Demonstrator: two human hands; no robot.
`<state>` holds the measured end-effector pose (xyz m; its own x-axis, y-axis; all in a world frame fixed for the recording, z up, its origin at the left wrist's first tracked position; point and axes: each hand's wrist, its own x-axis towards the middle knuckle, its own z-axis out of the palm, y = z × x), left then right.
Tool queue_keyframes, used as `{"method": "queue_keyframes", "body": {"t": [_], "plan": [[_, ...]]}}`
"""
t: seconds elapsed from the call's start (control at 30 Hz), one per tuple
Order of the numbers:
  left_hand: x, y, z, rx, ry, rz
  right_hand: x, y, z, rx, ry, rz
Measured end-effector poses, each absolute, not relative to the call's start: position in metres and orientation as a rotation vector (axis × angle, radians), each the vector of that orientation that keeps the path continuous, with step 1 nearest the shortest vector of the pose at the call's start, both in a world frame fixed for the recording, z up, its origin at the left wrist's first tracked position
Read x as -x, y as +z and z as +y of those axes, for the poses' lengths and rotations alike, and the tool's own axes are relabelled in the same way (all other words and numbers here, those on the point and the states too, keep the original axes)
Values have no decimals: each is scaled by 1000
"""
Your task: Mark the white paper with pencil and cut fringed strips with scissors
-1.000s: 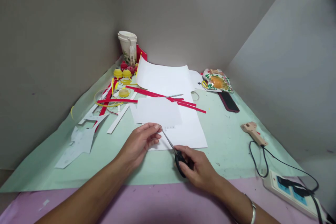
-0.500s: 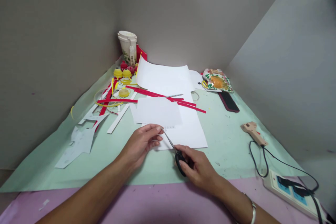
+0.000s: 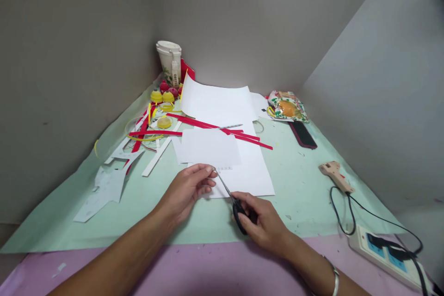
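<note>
My right hand [image 3: 265, 222] is closed round the black handles of a pair of scissors [image 3: 239, 216]. The metal blades slant up and left, their tips meeting the fingertips of my left hand [image 3: 189, 189]. That left hand pinches with thumb and forefinger; whatever is between them is too small to make out. Under and beyond both hands lies a large white sheet [image 3: 256, 178], with a smaller white card [image 3: 210, 148] on top of it. Small dark marks show just past my left fingertips. Several red strips [image 3: 197, 122] cross the sheet, and a thin pen-like stick [image 3: 231, 126] rests over them.
Cut paper scraps [image 3: 109, 185], yellow domes [image 3: 163, 122] and loose strips crowd the left side. A white cup [image 3: 169, 62] stands at the back. On the right are a phone [image 3: 303, 135], a printed packet [image 3: 287, 107], a corded glue gun [image 3: 336, 175] and a power strip [image 3: 385, 254].
Hardly anything differs. Both hands and the scissors hold nearly the same place, and the whole view has shifted very slightly.
</note>
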<state>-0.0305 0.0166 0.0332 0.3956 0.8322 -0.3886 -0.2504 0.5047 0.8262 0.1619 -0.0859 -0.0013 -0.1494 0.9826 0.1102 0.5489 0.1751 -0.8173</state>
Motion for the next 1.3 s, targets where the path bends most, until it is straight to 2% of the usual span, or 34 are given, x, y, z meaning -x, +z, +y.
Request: {"method": "queue_keyframes", "body": {"t": [1.3], "plan": [[29, 34, 18, -970, 760, 1032, -161, 1, -84, 1462, 849, -1783]]}}
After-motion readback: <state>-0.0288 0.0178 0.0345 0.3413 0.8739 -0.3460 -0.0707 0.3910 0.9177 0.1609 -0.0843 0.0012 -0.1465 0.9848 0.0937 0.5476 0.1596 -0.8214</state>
